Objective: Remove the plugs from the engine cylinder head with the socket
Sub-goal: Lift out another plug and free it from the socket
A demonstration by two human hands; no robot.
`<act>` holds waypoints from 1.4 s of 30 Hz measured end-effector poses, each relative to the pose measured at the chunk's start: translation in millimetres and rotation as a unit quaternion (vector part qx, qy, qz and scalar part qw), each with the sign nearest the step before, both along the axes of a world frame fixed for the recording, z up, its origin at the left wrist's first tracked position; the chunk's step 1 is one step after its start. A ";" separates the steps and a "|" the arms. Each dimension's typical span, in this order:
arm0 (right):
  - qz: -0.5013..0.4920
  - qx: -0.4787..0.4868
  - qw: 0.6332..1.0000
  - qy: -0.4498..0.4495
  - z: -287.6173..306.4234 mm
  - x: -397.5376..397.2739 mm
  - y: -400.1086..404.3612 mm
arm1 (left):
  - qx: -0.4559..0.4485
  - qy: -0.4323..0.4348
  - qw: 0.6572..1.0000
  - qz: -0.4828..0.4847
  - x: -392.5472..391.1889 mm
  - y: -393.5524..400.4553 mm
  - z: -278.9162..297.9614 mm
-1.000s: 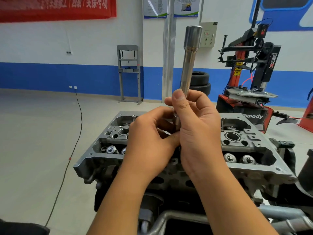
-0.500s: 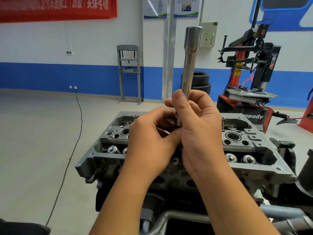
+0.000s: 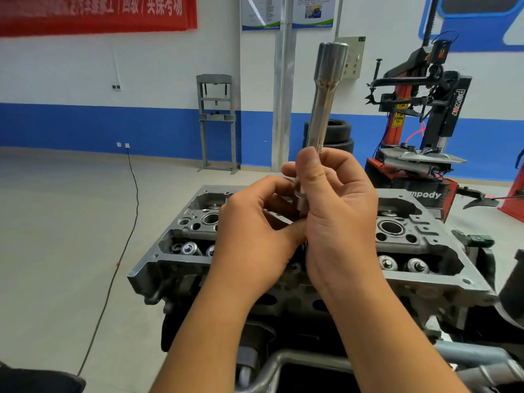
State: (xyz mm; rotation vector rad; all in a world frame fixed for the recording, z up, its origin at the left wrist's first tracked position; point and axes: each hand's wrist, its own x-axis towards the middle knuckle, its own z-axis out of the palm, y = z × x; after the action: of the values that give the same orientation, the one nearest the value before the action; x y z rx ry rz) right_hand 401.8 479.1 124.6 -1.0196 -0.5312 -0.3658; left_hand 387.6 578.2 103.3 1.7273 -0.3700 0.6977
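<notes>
— Two hands up over the cylinder head (image 3: 181,268). What's each doing?

— My left hand (image 3: 255,236) has its fingers curled in at the lower end of the socket (image 3: 323,109), touching it there; what they pinch, I cannot tell. My right hand (image 3: 337,217) grips the socket's shaft, thumb along the near side.

— And the socket itself?

— Upright, tilted slightly right, wide end on top, raised above the middle of the head.

— Further right?

— A tyre changer (image 3: 425,114) by the far wall.
</notes>
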 end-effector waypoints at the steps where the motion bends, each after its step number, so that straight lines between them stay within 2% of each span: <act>1: -0.006 -0.005 1.000 -0.006 -0.6 0.3 -0.1 | 0.014 0.000 1.000 -0.015 -0.2 1.0 0.4; 3: -0.018 -0.020 1.000 -0.005 -1.3 1.5 -1.1 | 0.036 0.006 0.997 -0.073 -1.8 3.3 2.2; 6: -0.024 -0.035 0.999 0.006 0.3 1.6 -1.2 | 0.008 0.020 0.990 -0.139 -4.0 6.2 3.0; 14: -0.009 -0.025 1.000 -0.008 -1.9 0.2 0.1 | 0.008 -0.020 1.000 -0.013 0.8 -1.7 -3.2; 17: -0.021 -0.030 0.999 -0.009 -2.2 3.5 -0.6 | 0.015 -0.007 0.996 -0.088 0.4 2.3 -0.9; 19: -0.025 -0.035 0.999 -0.002 -2.1 5.1 -0.6 | -0.018 0.008 0.992 -0.125 -1.5 3.8 0.7; 26: -0.014 -0.018 1.000 0.010 -0.4 2.0 -0.1 | -0.030 -0.033 0.998 -0.034 1.3 0.6 -4.0; 31: -0.019 -0.032 0.999 0.005 -0.3 3.2 0.2 | -0.034 0.018 0.989 -0.146 0.8 6.2 -1.4; 36: 0.013 -0.001 1.000 0.025 0.7 3.5 -0.4 | -0.050 -0.020 0.996 -0.075 2.2 1.1 -2.6; 39: -0.007 -0.004 1.000 0.019 1.3 1.7 0.0 | -0.037 -0.035 0.998 -0.037 4.3 0.3 -4.6; 42: -0.024 -0.020 0.999 0.007 0.6 2.4 0.4 | -0.022 -0.015 0.994 -0.102 3.3 2.6 -2.3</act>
State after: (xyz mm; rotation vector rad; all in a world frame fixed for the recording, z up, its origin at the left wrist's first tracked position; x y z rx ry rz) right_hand 404.2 479.5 125.2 -1.0748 -0.5043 -0.3926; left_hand 390.9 580.8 100.9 1.6130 -0.5396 0.5789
